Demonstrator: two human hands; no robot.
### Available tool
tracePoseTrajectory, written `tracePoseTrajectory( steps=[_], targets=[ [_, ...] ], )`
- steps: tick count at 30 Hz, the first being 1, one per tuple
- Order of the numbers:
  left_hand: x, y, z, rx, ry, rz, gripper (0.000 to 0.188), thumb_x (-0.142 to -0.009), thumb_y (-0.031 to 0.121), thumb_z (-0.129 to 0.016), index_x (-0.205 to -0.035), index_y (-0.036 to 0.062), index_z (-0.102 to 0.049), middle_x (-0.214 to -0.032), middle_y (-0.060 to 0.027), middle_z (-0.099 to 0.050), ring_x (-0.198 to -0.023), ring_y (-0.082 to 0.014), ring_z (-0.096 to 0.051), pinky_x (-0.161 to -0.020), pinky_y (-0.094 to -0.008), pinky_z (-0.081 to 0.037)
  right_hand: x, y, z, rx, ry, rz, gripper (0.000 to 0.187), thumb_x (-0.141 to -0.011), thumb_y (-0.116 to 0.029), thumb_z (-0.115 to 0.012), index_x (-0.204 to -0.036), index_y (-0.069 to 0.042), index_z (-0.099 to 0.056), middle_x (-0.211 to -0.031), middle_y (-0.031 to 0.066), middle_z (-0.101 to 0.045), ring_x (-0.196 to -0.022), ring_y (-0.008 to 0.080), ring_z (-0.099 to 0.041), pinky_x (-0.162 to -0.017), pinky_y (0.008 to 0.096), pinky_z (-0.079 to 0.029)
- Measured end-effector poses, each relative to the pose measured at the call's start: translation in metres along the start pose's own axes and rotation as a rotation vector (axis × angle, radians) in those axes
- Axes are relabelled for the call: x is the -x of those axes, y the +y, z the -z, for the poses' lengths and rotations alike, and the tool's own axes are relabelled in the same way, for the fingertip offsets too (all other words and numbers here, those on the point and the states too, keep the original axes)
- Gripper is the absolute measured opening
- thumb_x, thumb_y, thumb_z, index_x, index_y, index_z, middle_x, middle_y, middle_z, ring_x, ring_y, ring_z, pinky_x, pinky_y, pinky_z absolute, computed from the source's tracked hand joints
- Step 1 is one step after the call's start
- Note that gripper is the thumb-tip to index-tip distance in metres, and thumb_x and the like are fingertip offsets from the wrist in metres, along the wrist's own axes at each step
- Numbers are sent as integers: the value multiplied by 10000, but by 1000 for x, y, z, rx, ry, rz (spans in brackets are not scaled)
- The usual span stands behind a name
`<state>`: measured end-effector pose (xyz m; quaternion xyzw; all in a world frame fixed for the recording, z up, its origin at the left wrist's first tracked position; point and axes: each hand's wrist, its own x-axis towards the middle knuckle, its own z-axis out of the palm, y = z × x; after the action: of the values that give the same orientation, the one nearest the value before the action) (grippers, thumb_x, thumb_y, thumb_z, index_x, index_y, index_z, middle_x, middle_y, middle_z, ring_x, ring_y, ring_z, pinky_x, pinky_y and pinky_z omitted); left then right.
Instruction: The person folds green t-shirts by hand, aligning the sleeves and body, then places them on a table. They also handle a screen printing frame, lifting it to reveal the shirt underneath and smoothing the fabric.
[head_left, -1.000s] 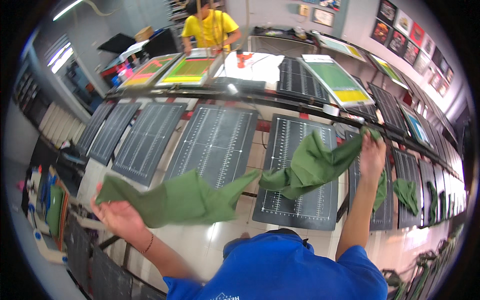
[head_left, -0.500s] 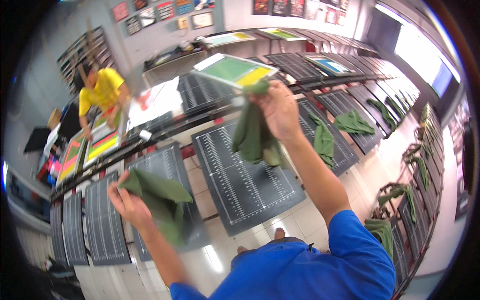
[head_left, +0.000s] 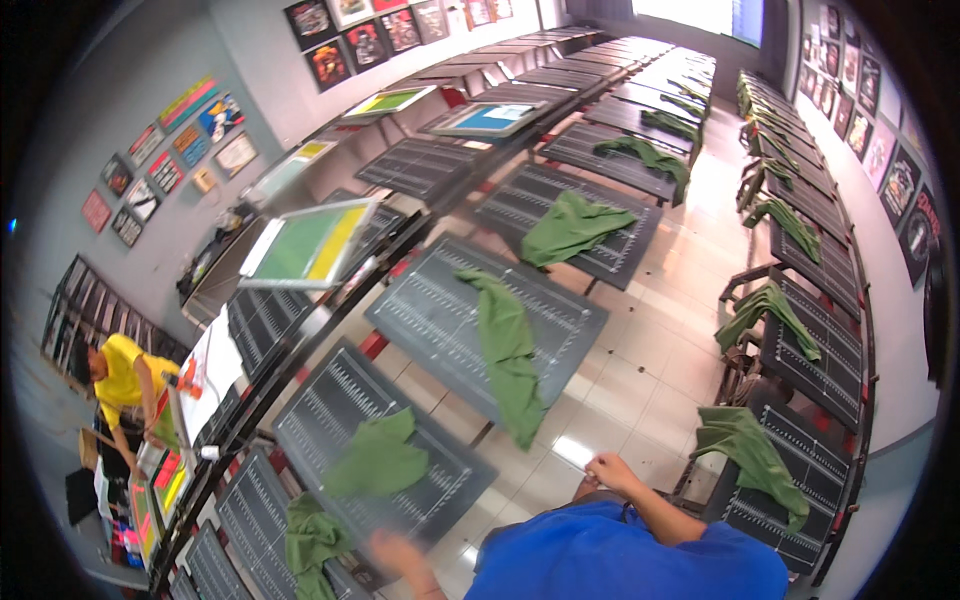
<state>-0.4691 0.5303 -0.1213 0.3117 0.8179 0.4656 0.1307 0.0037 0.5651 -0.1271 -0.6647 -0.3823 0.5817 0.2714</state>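
My left hand is low in the view, smeared by motion, beside the lower corner of a dark grey printing board. A crumpled green fabric piece lies on that board, a little beyond the hand. Another green cloth drapes over the neighbouring board on the left. My right hand hangs close to my body above the tiled floor, fingers curled in, with nothing visible in them. A long green cloth lies across the board ahead, its end hanging past the near edge.
Rows of boards carry more green cloths, such as one ahead and one across the tiled aisle. A framed screen in green and yellow rests beyond the rail. A person in yellow works at the far left.
The view has swung to the right. Both hands held green cloths up before; these have been let go, and cloths lie on the boards at left. My right hand has dropped toward my body.
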Motion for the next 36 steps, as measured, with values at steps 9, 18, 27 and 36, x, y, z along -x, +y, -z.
tracePoseTrajectory(
  steps=[9, 18, 27, 36],
  targets=[
    [146, 287, -288, 264, -1212, -474, 214, -959, 110, -558, -1140, 4, -602, -1019, -75, -662, -903, -163, -656, -786, -281, -505, -23, -6, 174, -306, 204, -32, 200, -951, -181, -542, -1030, -8, -603, -989, 86, -664, -857, 169, -648, -720, 294, -532],
    [210, 383, -469, 92, -1464, -440, 252, -931, 183, -568, -1074, -8, -649, -1026, -181, -677, -967, -279, -646, -855, -360, -496, -107, -61, 302, -236, 202, 47, 201, -956, -184, -555, -1041, -8, -604, -987, 71, -657, -886, 166, -648, -727, 297, -528],
    [206, 534, -682, 288, -1343, -609, 242, -924, 198, -571, -1029, -5, -651, -934, -152, -684, -820, -219, -639, -749, -338, -498, -200, -81, 477, -140, 275, -105, 207, -952, -202, -576, -1033, -15, -609, -938, 62, -657, -829, 164, -656, -702, 303, -526],
    [171, 587, -774, 278, -1201, -420, 198, -937, 168, -576, -1033, 7, -643, -859, -94, -666, -737, -151, -582, -684, -296, -469, -392, -229, 594, 109, 106, 133, 183, -932, -177, -566, -1008, -20, -621, -901, 56, -658, -797, 138, -639, -681, 288, -527]
  ],
)
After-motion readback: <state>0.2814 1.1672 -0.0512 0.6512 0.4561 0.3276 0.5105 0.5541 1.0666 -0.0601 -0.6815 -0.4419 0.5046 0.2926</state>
